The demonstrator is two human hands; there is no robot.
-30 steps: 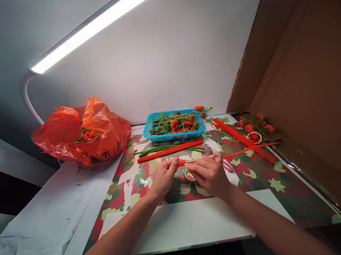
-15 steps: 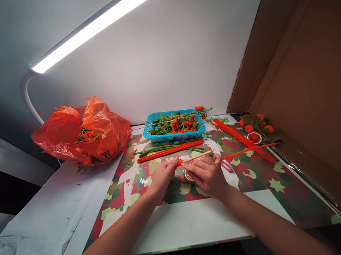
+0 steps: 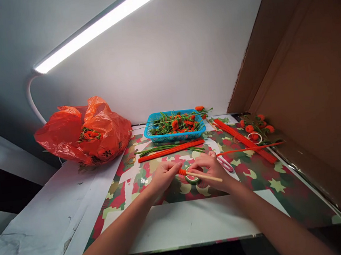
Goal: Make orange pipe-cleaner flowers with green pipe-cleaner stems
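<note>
My left hand point(image 3: 164, 177) is closed, pinching the end of a thin wooden stick point(image 3: 212, 177) where an orange pipe cleaner coil point(image 3: 182, 172) is wound around it. The stick slants down to the right, its free end passing in front of my right palm. My right hand point(image 3: 207, 167) is closed on the orange pipe cleaner point(image 3: 240, 150), whose long tail runs out to the right; the exact grip is partly hidden by the fingers. Under my hands a roll of green tape point(image 3: 192, 179) lies on the table, and beside my right hand are pink-handled scissors point(image 3: 225, 164).
Orange pipe cleaners point(image 3: 169, 151) lie with green ones beyond my hands, and another orange bundle point(image 3: 241, 138) lies right. A blue basket point(image 3: 174, 137) holds orange flowers. A red plastic bag point(image 3: 64, 134) stands left under a lamp point(image 3: 102, 27). More flowers point(image 3: 260, 124) lie by the cardboard wall.
The stick's free end has swung from pointing slightly up-right to pointing down-right. My right hand has turned and come round above the stick, still with the pipe cleaner.
</note>
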